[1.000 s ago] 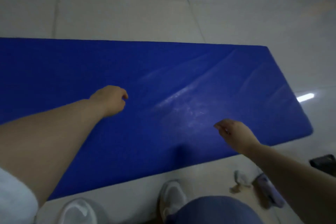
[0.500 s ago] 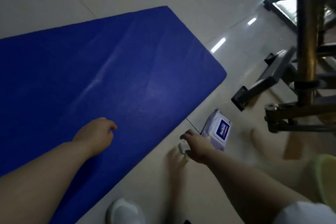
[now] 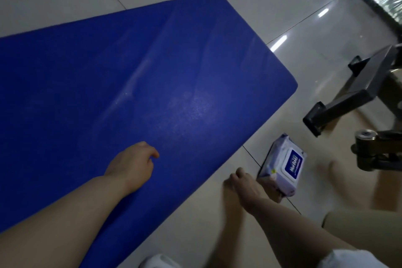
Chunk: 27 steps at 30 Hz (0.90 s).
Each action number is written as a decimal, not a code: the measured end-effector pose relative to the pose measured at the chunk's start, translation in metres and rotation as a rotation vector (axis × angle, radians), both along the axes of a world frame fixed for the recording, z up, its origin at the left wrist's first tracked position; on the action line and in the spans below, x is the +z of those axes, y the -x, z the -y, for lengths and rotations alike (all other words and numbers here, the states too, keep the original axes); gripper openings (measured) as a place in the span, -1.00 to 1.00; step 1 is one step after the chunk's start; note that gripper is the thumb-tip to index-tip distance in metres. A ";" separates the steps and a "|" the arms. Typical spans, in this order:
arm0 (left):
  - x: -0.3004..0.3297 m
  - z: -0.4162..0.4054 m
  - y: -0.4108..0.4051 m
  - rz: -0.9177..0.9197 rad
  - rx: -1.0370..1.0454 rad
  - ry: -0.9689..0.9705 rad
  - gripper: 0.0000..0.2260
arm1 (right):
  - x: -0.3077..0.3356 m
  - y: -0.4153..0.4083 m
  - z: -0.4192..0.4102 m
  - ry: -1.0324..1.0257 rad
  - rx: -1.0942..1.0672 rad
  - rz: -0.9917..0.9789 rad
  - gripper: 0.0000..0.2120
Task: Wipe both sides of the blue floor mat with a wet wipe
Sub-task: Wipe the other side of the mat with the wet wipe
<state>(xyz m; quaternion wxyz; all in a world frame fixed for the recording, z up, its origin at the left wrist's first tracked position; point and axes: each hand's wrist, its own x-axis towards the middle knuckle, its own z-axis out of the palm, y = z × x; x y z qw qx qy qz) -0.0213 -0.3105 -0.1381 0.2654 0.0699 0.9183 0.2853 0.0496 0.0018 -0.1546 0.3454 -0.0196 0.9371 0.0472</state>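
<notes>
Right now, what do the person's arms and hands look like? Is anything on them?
Both forearms are bare, with no gloves, watch or rings in view. The left hand and right hand are uncovered. A white short sleeve shows at the right upper arm, at the bottom edge of the picture. The left arm's sleeve is out of view.

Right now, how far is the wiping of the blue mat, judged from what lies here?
Done: the blue floor mat lies flat with faint streaks, which may be wiping marks; I cannot be sure. In hand: the right hand is low over the floor beside the wet wipe pack; whether it holds a wipe is unclear. The left hand is on the mat. Left: the underside, not yet turned up.
</notes>
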 end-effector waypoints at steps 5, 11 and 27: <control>0.008 0.008 0.006 0.003 0.014 0.011 -0.70 | 0.025 0.034 0.019 0.062 0.180 -0.076 -0.76; 0.052 0.042 0.005 -0.041 0.109 0.063 -0.70 | 0.100 0.099 0.101 0.029 0.428 -0.076 -0.68; 0.194 0.196 -0.128 -0.155 0.561 0.336 -0.69 | 0.221 0.091 0.384 0.376 0.543 -0.141 -0.72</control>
